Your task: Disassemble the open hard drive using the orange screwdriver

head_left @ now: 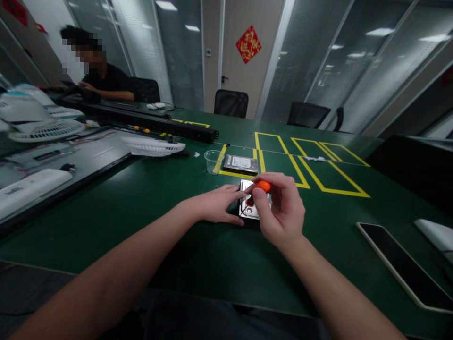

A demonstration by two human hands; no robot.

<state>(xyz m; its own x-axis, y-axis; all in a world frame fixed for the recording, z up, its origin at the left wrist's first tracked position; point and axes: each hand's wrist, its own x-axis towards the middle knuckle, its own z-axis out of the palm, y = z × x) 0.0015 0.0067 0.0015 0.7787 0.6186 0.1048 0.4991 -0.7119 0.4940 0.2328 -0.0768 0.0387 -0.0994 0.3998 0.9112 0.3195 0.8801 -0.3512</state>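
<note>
A silver hard drive point(252, 212) lies on the green table in front of me. My left hand point(220, 204) grips its left side, the thumb at the near corner and the fingers at the far part. In my right hand point(283, 208) is a screwdriver with an orange handle point(264, 185), pinched between thumb and fingers. Its shaft points down at the drive's top; whether the tip sits in a screw is hidden. Just beyond lies a second hard drive point(241, 163), label up, within yellow tape. Left of that stands a clear plastic cup point(213, 163).
White fan parts point(152, 146), a long black bar point(141, 122) and a white power strip point(31, 193) lie on the left. A phone-like dark slab point(403, 264) is at the right. Yellow tape marks rectangles on the table point(198, 245). A person point(106, 78) sits across at far left.
</note>
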